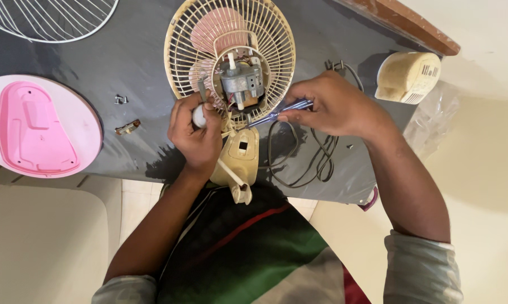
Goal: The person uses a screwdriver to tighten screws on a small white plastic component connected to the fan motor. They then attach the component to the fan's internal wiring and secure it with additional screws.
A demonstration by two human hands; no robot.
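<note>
**Both hands at the stripped fan motor**

Your left hand (195, 132) is clenched around a small white rounded knob (199, 116), just beside the near-left edge of the cream plastic rear fan grille (178, 50) that lies flat on the dark grey tabletop (124, 62). Your right hand (335, 107) is closed on a slim screwdriver with a clear bluish handle (290, 107); its shaft points left toward the exposed grey metal motor (241, 81) at the middle of the grille. Whether the tip actually touches the motor is hard to tell, since the wiring there is small and crowded.

A white shaft stands up from the motor, and pale pink fan blades (214, 31) show through the grille bars behind it. Just near of the motor, between your wrists, the cream plastic fan neck housing (240, 157) reaches to the table's near edge. A looped black power cord (310, 157) lies under and near your right hand.

Far right, a cream ribbed motor cover (406, 76) rests on its side. At the left, a round base with a pink plastic plate (32, 126) overhangs the table edge. Between it and your left hand lie small metal screws (120, 99) and a curved brass-coloured clip (128, 127). A white wire front guard (51, 22) sits at the far left corner.
</note>
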